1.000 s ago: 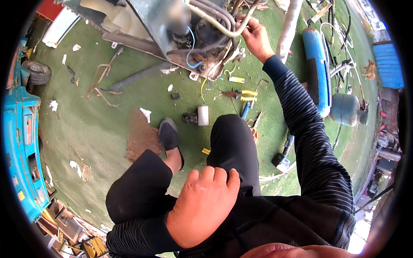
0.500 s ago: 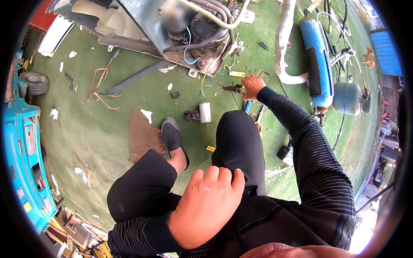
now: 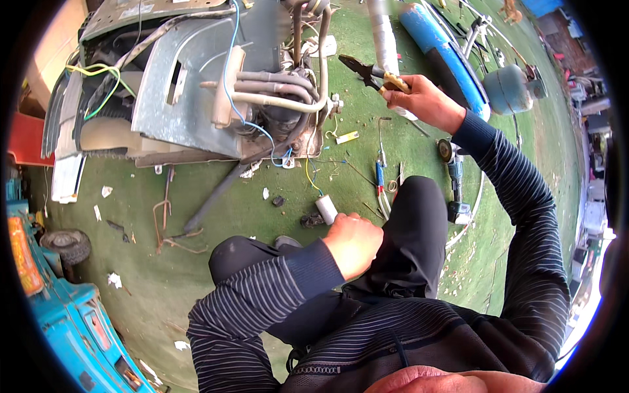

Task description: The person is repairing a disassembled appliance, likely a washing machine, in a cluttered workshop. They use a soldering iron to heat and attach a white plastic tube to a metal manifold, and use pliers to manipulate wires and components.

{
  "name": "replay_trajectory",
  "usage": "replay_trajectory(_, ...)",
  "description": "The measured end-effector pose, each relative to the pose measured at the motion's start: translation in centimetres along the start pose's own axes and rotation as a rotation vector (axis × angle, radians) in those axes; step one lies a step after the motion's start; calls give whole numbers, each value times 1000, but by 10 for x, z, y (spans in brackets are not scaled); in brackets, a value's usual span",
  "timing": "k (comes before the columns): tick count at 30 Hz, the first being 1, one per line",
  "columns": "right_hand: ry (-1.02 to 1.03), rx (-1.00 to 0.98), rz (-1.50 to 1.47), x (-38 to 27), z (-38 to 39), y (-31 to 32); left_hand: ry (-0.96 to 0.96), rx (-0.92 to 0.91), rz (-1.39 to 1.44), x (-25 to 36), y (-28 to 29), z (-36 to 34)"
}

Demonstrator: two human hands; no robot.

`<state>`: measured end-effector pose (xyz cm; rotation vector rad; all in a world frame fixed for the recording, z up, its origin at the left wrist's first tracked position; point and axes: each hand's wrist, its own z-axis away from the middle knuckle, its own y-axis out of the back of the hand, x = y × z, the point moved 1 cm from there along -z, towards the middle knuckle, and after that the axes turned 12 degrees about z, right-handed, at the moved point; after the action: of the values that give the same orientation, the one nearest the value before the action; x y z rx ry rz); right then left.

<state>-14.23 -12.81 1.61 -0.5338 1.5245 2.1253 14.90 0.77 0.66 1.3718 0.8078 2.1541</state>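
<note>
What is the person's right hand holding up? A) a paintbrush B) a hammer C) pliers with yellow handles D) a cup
C: the right hand grips pliers with yellow handles and dark jaws, raised toward the opened metal machine, while the left hand rests fisted on the knee.

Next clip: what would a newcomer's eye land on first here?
Probably the opened metal machine unit at upper left, its pipes and wires bared, on the green ground. At upper right, the right hand holds up pliers beside a blue cylinder. The left hand is at centre, near a small white cylinder.
</note>
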Motion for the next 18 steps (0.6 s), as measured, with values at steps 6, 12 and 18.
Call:
replay_trajectory(6, -359, -231, -429, -67, 10, -8, -187, -197, 84, -65, 2, -43)
replay_trajectory(12, -526, -268, -738, -96, 0, -6, -349, -230, 144, -78, -10, -61)
replay_trajectory(18, -426, -138, -512, -93, 4, -8, -577, -12, 515, -77, 31, -57)
